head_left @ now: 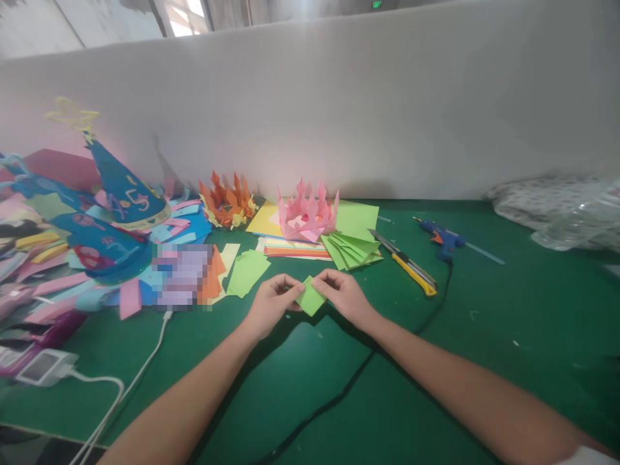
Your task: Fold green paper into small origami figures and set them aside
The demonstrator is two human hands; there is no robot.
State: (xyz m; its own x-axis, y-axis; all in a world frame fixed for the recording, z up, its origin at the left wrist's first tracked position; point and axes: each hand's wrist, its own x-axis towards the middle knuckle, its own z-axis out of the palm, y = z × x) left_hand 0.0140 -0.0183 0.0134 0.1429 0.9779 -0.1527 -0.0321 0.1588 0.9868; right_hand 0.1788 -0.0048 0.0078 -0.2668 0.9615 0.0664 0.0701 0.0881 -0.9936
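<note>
Both hands meet at the middle of the green felt-covered table (508, 336), pinching a small folded square of light-green paper (310, 298) between them. Left hand (272, 302) grips the square's left edge w/ thumb and fingertips closed on it; right hand (341, 292) does the same on the upper right edge — fingers curled, clamped on the paper. The piece sits just above the table surface, tilted like a diamond.

Just behind the hands: a stack of folded light-green paper pieces (352, 248), a loose light-green sheet (248, 271), a pink paper crown w/ pointed tips (307, 214), an orange paper crown (227, 201). To the right, a yellow-and-black utility knife (407, 265) and a blue hot-glue gun (442, 237), its black cord (339, 394) running under the right forearm. Far left — blue paper cone hats (124, 190) amid coloured strips.
</note>
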